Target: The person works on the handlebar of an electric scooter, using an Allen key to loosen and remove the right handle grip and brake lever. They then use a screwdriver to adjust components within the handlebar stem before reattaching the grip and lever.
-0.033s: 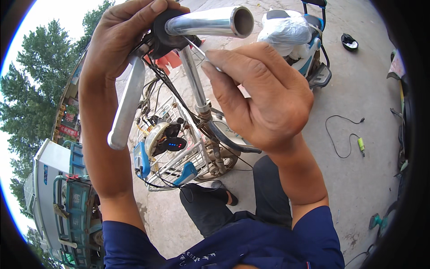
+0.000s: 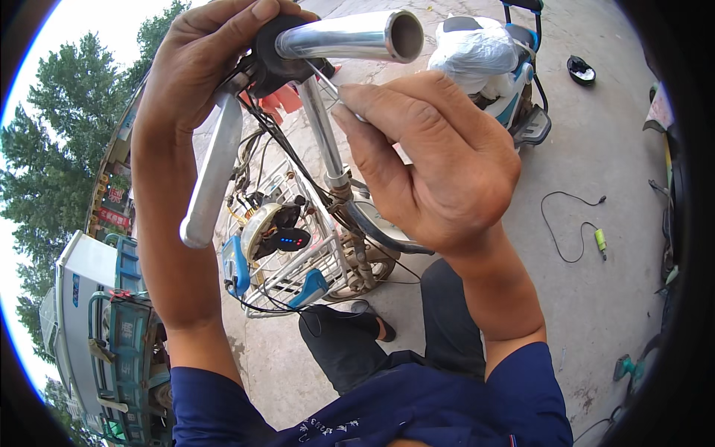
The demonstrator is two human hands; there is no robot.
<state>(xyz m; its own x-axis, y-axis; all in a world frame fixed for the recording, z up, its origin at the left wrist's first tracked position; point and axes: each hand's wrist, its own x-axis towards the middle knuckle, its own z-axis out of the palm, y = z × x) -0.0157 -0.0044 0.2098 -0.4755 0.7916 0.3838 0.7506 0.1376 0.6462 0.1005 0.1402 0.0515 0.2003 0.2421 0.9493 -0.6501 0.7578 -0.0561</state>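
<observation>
At the top, my left hand [image 2: 201, 67] grips a black clamp housing [image 2: 268, 52] on a chrome handlebar tube [image 2: 342, 39]. A silver brake lever [image 2: 210, 175] extends down from the housing beside my left forearm. My right hand [image 2: 428, 164] pinches a thin metal tool [image 2: 325, 80], whose far end meets the underside of the housing; its exact tip is hard to make out. Below, a chrome stem [image 2: 320, 130] runs to the bike's frame, with cables, an opened headlamp unit [image 2: 261, 231] with small lit lights, and a white wire basket [image 2: 328, 276].
A scooter [image 2: 529, 97] bearing a white plastic bag [image 2: 473, 56] stands at upper right, near a dark bowl-like object [image 2: 581, 71]. A cable with a yellow-green plug [image 2: 599, 240] lies on the concrete floor [image 2: 566, 328]. A green cargo tricycle [image 2: 112, 346] stands at left.
</observation>
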